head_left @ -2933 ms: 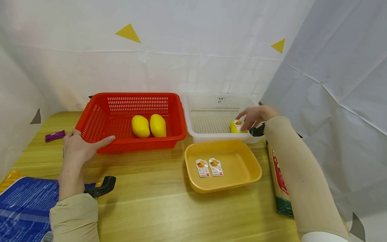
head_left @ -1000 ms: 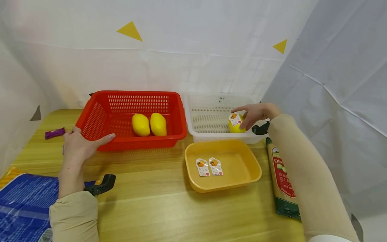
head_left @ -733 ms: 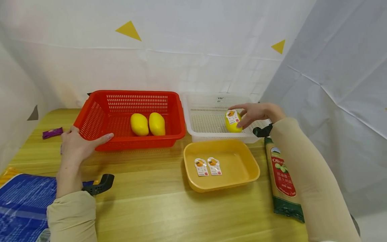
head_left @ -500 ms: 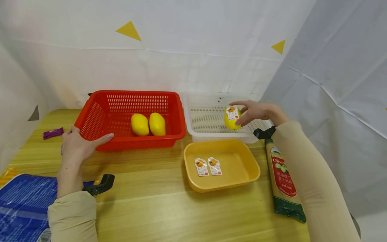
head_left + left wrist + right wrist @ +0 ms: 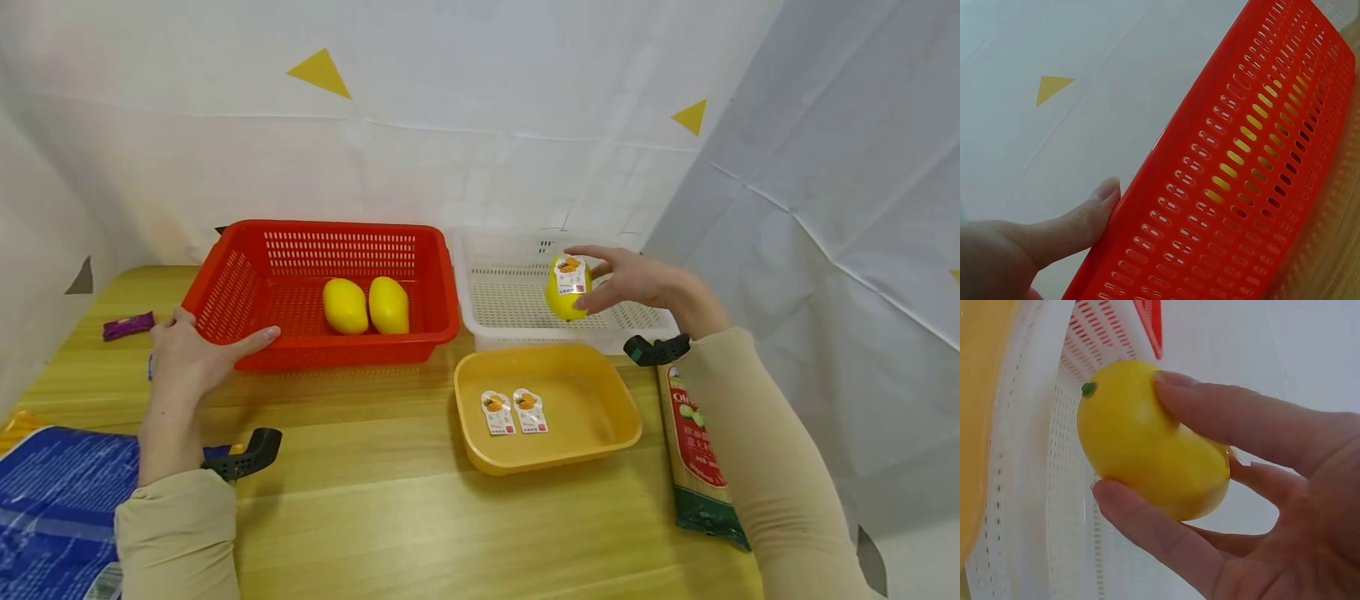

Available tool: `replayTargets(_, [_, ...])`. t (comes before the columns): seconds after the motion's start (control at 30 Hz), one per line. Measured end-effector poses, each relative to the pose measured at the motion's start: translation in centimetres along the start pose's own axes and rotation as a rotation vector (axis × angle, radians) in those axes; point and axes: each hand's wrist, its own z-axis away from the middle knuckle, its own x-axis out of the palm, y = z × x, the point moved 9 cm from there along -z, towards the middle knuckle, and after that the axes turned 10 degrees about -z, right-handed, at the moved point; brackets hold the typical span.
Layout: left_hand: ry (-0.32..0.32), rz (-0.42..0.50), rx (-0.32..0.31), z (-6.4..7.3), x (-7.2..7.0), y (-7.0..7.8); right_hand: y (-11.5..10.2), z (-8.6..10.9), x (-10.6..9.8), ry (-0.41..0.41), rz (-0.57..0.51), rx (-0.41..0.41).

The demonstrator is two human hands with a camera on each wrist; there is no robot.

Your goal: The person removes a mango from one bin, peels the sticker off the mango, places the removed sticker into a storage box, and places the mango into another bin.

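In the head view my right hand pinches a yellow mango between thumb and fingers, above the white basket. A white label with a fruit picture is on its side. The right wrist view shows the same mango with its green stem end facing away from the palm. My left hand grips the front left corner of the red basket, thumb along the rim; its other fingers are mostly hidden. Two more mangoes, one left and one right, lie inside the red basket.
A yellow tray stands before the white basket, holding two labels, one left and one right. A pasta bag lies at right, partly under my arm. At left are a purple wrapped snack and a blue bag.
My right hand has lifted the labelled mango from the white basket's floor and shifted it left. My left hand has stayed on the red basket.
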Motion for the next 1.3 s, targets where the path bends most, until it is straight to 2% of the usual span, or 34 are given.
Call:
replayTargets(0.27, [-0.005, 0.027, 0.0, 0.0, 0.0, 0.1, -2.1, 1.1, 1.5, 0.019, -0.051, -0.063])
replayTargets(0.5, [-0.019, 0.013, -0.022, 0.0, 0.1, -0.2, -3.9, 2.3, 2.6, 0.043, -0.064, -0.119])
replayTargets(0.73, [-0.022, 0.006, -0.014, -0.1, 0.0, -0.3, -4.9, 3.3, 4.6, 0.066, -0.083, -0.16])
replayTargets(1.07, [-0.013, 0.009, -0.001, -0.1, 0.0, -0.2, -5.8, 4.0, 6.9, 0.111, -0.02, -0.214])
replayTargets(1.3, [-0.01, -0.019, 0.002, 0.1, -0.1, 0.0, -6.6, 4.3, 9.1, 0.08, -0.046, -0.244])
